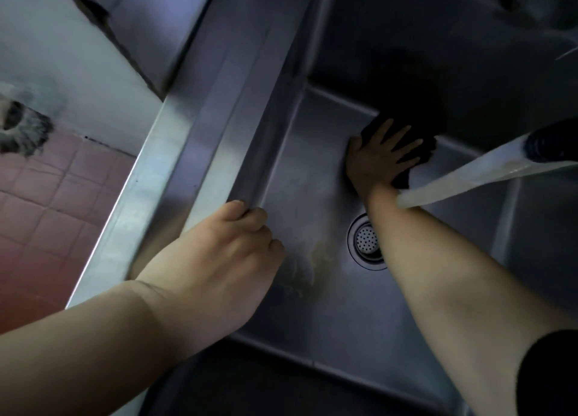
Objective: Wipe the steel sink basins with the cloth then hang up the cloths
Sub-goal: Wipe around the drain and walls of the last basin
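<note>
sink basin (pixel 312 306): steel, likely slick, stain near drain (pixel 367 242) | dark cloth (pixel 416 153): far corner of basin floor, looks soft and limp, best pressed flat under the palm | right hand (pixel 380 157): open, fingers spread flat on cloth, arm reaching far | left hand (pixel 228 253): fingers curled over left rim, bracing

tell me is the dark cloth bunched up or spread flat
Mostly flattened: the right hand presses the dark cloth with open fingers against the steel sink basin's far corner. Its full outline is lost in shadow.
</note>
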`<control>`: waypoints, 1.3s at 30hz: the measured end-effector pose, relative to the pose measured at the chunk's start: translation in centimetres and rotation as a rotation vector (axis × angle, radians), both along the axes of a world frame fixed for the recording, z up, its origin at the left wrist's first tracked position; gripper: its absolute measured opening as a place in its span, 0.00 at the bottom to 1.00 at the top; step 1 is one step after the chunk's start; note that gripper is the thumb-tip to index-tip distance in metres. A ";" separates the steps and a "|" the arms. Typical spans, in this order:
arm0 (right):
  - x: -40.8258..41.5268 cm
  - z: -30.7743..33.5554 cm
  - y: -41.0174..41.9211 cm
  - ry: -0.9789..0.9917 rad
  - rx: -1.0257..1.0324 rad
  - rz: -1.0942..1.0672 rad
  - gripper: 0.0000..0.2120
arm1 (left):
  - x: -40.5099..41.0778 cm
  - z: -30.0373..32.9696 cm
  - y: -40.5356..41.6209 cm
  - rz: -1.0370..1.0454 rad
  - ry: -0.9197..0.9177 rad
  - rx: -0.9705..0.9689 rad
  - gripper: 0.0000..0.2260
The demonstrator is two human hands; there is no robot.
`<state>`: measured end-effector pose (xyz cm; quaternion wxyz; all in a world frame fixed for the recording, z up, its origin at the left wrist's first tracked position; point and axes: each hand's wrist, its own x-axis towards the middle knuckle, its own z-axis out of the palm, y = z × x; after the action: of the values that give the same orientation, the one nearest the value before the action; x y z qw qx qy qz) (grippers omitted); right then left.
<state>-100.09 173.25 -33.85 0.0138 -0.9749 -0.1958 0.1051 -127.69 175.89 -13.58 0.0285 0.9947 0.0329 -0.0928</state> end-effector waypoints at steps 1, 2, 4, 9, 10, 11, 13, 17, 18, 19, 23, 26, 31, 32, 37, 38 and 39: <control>-0.9 -0.2 1.1 0.016 -0.007 0.075 0.34 | 0.0 0.0 0.0 0.004 0.005 -0.002 0.07; -1.8 -0.4 2.2 0.027 -0.005 0.150 0.33 | 0.0 0.0 0.0 0.010 0.007 -0.001 0.07; -3.4 -0.6 4.3 0.046 0.008 0.290 0.32 | 0.1 -0.1 0.0 0.021 0.001 0.010 0.06; -4.7 -0.6 6.5 0.048 0.013 0.535 0.29 | 0.1 0.0 0.1 0.026 -0.016 0.046 0.08; -4.7 -0.6 6.2 0.035 0.009 0.582 0.29 | 0.1 0.0 0.2 0.029 -0.019 0.049 0.08; -4.8 -0.6 5.8 0.028 0.006 0.628 0.29 | 0.0 0.0 0.1 0.030 -0.019 0.054 0.08; -5.2 -0.6 5.0 0.032 0.016 0.704 0.29 | -0.1 0.1 0.0 0.035 -0.015 0.064 0.08; -7.7 -0.6 2.2 0.037 0.015 0.822 0.31 | 0.1 0.5 -0.1 0.062 -0.022 0.047 0.05; -8.5 -0.6 1.3 0.039 0.010 0.849 0.31 | 0.1 0.6 -0.2 0.068 -0.037 0.039 0.05; -9.2 -0.6 0.4 0.046 0.005 0.876 0.31 | 0.1 0.7 -0.2 0.074 -0.056 0.034 0.05; -12.4 -0.5 -3.1 0.085 0.020 0.973 0.31 | -0.1 0.7 -0.4 0.113 -0.196 0.073 0.06; -14.8 -0.3 -5.7 0.103 0.023 1.067 0.30 | -0.3 0.5 -0.6 0.139 -0.233 0.127 0.10; -18.3 0.3 -10.1 0.179 0.015 1.237 0.28 | -0.3 0.7 -0.8 0.117 -0.196 0.176 0.10; -18.9 0.5 -10.8 0.207 0.017 1.264 0.28 | -0.3 0.8 -0.9 0.111 -0.198 0.180 0.10; -20.8 1.6 -13.1 0.306 0.043 1.340 0.25 | -0.2 0.9 -1.0 0.095 -0.173 0.201 0.12; -21.1 1.8 -13.4 0.321 0.042 1.360 0.25 | -0.2 0.8 -1.0 0.091 -0.160 0.213 0.11; -21.3 1.9 -13.6 0.338 0.033 1.383 0.25 | -0.1 0.7 -1.0 0.084 -0.153 0.221 0.11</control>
<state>-121.41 159.67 -31.98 -0.0113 -0.5973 -0.7663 0.2365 -127.84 174.85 -12.83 -0.0747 0.9937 0.0824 -0.0114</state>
